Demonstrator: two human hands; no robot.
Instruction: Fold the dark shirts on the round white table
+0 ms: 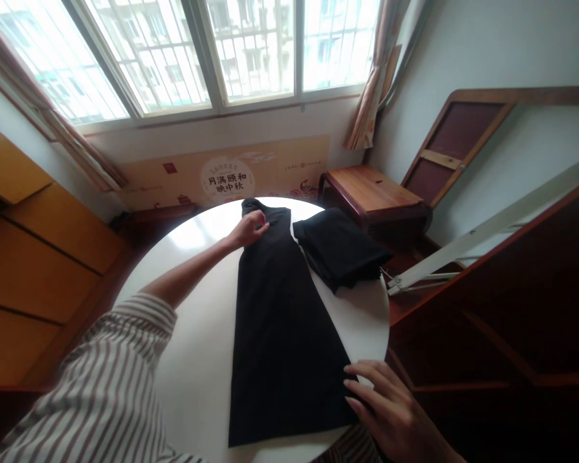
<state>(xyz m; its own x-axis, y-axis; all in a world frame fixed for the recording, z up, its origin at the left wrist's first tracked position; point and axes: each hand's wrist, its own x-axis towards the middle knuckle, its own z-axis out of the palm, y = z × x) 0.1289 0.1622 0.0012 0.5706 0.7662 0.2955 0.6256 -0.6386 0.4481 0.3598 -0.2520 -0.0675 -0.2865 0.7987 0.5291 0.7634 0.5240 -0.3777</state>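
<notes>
A long black garment (280, 321) lies flat along the round white table (193, 360), narrow at the far end and wide near me. My left hand (251, 228) reaches across to the far end, fingers curled and pinching the cloth near its top edge. My right hand (390, 411) rests at the garment's near right corner by the table edge, fingers stretched out flat and touching the fabric. A second black garment (340, 247), folded, lies on the table to the right of the long one.
A low wooden stool (371, 193) stands beyond the table at the right. Wooden cabinets (33, 257) line the left wall. A white folded rack (492, 225) and dark wooden furniture (511, 321) crowd the right side. A printed cardboard panel (226, 173) leans under the window.
</notes>
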